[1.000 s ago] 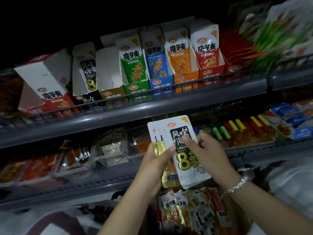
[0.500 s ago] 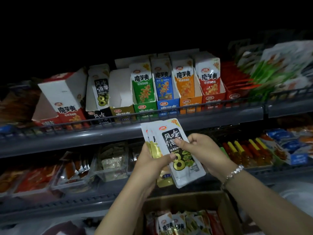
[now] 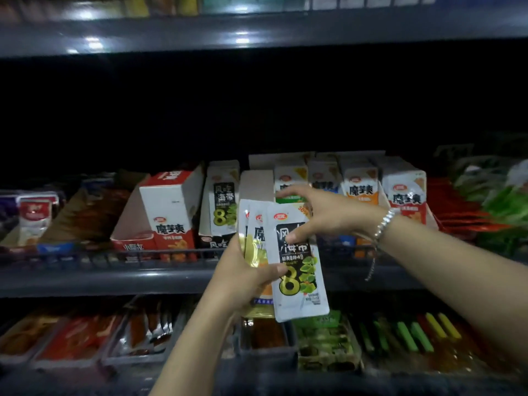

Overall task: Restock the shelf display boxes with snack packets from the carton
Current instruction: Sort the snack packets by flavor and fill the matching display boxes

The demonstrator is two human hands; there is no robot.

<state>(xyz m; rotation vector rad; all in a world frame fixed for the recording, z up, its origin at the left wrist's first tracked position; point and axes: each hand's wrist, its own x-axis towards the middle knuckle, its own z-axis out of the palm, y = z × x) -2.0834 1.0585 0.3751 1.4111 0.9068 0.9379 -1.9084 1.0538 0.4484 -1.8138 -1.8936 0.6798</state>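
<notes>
White foil snack packets (image 3: 297,270), a fanned handful: I log them held upright in front of the middle shelf (image 3: 108,278). Front packet shows black lettering, a large yellow-green "8" and green leaves; at least two more packets sit behind it, one with a gold lower part.

Left hand (image 3: 243,278): fingers curled round the lower left of the fan, thumb pressed across the front packet beside the "8". Holding the packets.

Right hand (image 3: 328,215): thumb on the front packet's upper face, forefinger stretched out past the top edge toward the boxes behind; I cannot tell whether the other fingers reach behind the packet. A silver bracelet (image 3: 384,224) rings that wrist, a thin chain hanging from it.

Display boxes, on the shelf behind the fingers:
- matching "8" box (image 3: 221,207), just left of the fan's top, white and black, standing upright with stock in it.
- red and white box (image 3: 168,212), further left, tilted back, its open front tray looking unfilled.
- plain pale box (image 3: 257,185), directly behind the fan's top.
- row of white-topped boxes (image 3: 361,190) with green, blue, orange and red bases, behind and right of the right hand.

Wire rail (image 3: 114,254) runs along the shelf front. Lower shelf, beneath the fingers: clear trays of red and brown packets (image 3: 74,338) left, green and yellow sticks (image 3: 411,334) right. Upper shelf edge (image 3: 257,32) is blurred.
</notes>
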